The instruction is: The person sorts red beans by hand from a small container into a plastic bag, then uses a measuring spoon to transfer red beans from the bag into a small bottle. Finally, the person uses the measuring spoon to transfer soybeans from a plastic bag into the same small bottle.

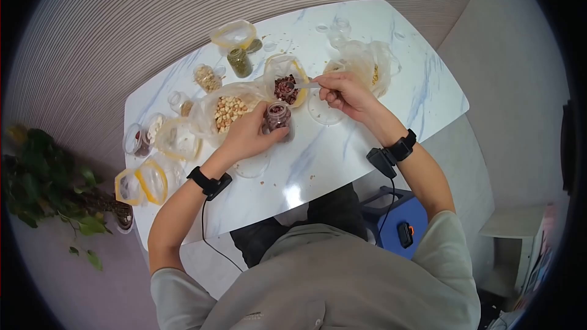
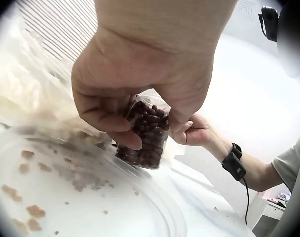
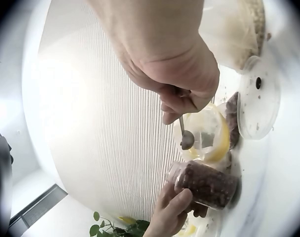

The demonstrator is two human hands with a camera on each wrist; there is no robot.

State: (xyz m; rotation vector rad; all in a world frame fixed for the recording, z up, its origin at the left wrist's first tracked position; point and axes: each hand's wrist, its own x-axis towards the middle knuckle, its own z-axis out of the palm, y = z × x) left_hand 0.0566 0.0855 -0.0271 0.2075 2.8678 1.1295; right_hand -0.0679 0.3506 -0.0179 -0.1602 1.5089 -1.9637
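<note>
My left hand (image 1: 249, 129) grips a small clear jar (image 1: 279, 117) of dark red beans, thumb and fingers around its sides. In the left wrist view the beans (image 2: 149, 133) fill most of the jar, which stands by a clear round lid (image 2: 175, 217). A spoon (image 3: 188, 139) is pinched by its handle in my right hand (image 1: 345, 93). Its bowl carries some beans and hangs over the yellow-rimmed plastic bag (image 1: 282, 63), where more red beans (image 1: 285, 90) lie. In the right wrist view the spoon's bowl is above the jar's mouth level and apart from it.
Left of the jar lies an open bag of pale nuts (image 1: 229, 113). Further back stand a green-filled jar (image 1: 239, 62) and a jar of pale pieces (image 1: 207, 77). Several jars and yellow-rimmed bags (image 1: 152, 180) crowd the left side. A plastic bag (image 1: 361, 61) and a clear lid (image 1: 326, 109) lie right.
</note>
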